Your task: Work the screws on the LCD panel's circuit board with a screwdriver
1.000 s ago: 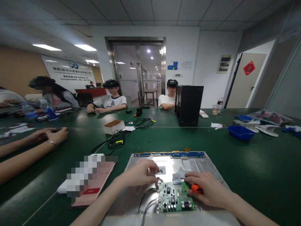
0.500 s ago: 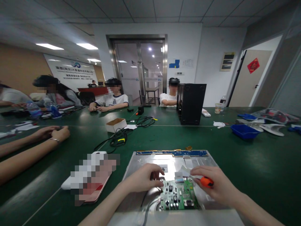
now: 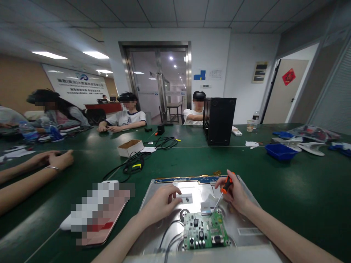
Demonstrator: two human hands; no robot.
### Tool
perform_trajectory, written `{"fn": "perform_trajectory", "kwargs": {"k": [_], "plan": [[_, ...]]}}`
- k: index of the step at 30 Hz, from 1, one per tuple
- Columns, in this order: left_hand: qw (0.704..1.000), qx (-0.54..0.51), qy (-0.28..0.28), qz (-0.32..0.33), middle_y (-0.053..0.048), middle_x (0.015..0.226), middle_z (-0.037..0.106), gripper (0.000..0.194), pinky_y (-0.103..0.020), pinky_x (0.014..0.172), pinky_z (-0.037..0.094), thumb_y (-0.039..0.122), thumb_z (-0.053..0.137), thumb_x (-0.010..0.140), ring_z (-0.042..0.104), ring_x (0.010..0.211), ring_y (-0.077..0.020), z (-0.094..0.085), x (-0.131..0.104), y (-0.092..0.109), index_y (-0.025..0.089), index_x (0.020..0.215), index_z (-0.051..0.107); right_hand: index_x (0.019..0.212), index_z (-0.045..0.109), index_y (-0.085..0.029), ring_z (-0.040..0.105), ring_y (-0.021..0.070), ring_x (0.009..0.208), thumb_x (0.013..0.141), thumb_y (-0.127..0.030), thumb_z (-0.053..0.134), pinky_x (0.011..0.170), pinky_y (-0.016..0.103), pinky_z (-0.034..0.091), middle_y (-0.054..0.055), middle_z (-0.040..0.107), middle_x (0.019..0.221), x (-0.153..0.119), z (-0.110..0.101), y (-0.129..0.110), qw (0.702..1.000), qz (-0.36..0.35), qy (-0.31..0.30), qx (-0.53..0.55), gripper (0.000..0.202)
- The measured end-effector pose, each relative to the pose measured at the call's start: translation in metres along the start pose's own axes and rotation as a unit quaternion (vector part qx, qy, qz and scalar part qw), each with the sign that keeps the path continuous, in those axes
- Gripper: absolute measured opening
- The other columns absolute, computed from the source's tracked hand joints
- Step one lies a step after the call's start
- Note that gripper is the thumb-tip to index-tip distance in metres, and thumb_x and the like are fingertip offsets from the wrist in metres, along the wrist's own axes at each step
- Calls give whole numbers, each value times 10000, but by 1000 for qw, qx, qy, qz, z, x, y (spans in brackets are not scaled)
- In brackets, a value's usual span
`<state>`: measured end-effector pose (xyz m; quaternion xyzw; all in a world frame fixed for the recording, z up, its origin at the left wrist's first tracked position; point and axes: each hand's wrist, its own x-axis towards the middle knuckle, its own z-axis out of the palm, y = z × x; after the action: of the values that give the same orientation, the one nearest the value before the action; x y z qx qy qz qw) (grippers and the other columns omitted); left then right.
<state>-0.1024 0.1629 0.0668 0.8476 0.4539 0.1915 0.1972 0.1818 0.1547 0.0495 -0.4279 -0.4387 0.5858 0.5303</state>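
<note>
In front of me lies a silvery metal display panel (image 3: 248, 220), with a green circuit board (image 3: 201, 231) on its near part. Along the panel's far edge runs a narrow blue circuit strip (image 3: 186, 180). My right hand (image 3: 238, 197) grips an orange-and-black screwdriver (image 3: 227, 185). Its shaft slants down left, the tip by the board's far edge, close to a whitish flat cable (image 3: 205, 207); whether it touches cannot be told. My left hand (image 3: 162, 202) is over the panel, fingers loosely curled and apart, holding nothing. Dark wires run left from the board.
Left of the panel lie a pink phone (image 3: 109, 226) and a white object. Farther off are black cables (image 3: 134, 162), a small box (image 3: 128, 148), a black computer case (image 3: 221, 122) and a blue tray (image 3: 281, 151). A co-worker's hands (image 3: 59, 162) rest at left; other people sit beyond.
My right hand has raised and turned the screwdriver, so its shaft now points down at the board's far edge. My left hand has shifted slightly away from the board. The view has turned slightly right.
</note>
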Motion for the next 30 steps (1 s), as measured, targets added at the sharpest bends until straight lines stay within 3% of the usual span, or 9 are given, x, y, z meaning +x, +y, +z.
{"fn": "perform_trajectory", "kwargs": {"k": [4, 11, 19, 30], "plan": [[999, 37, -9, 0, -61, 893, 673, 175, -301, 739, 433, 280, 608, 850, 603, 809, -226, 0, -1, -2, 192, 980, 685, 568, 650, -179, 190, 57, 342, 702, -815, 566, 396, 246, 81, -50, 379, 425, -3, -4, 8, 1000, -4, -12, 10, 656], [998, 49, -30, 12, -46, 797, 657, 139, -286, 721, 418, 129, 518, 817, 592, 758, -203, 1, 1, -6, 185, 784, 640, 572, 653, -187, 254, 78, 365, 672, -827, 590, 405, 247, 125, -32, 413, 454, -4, -2, 3, 1000, 5, -6, 12, 651], [998, 55, -25, 12, -47, 862, 660, 103, -309, 750, 428, 257, 619, 860, 596, 789, -217, 1, -5, 1, 190, 924, 665, 622, 700, -189, 280, 88, 391, 719, -801, 587, 428, 258, 136, -18, 449, 482, -5, -4, 6, 1000, 0, -13, 2, 630], [999, 12, -44, 25, -30, 758, 640, 123, -278, 676, 409, 204, 557, 857, 564, 709, -181, 3, -1, 1, 180, 779, 650, 645, 683, -180, 333, 89, 398, 764, -780, 568, 418, 243, 167, -17, 494, 504, -7, -3, 4, 1000, -5, -10, -18, 623]]}}
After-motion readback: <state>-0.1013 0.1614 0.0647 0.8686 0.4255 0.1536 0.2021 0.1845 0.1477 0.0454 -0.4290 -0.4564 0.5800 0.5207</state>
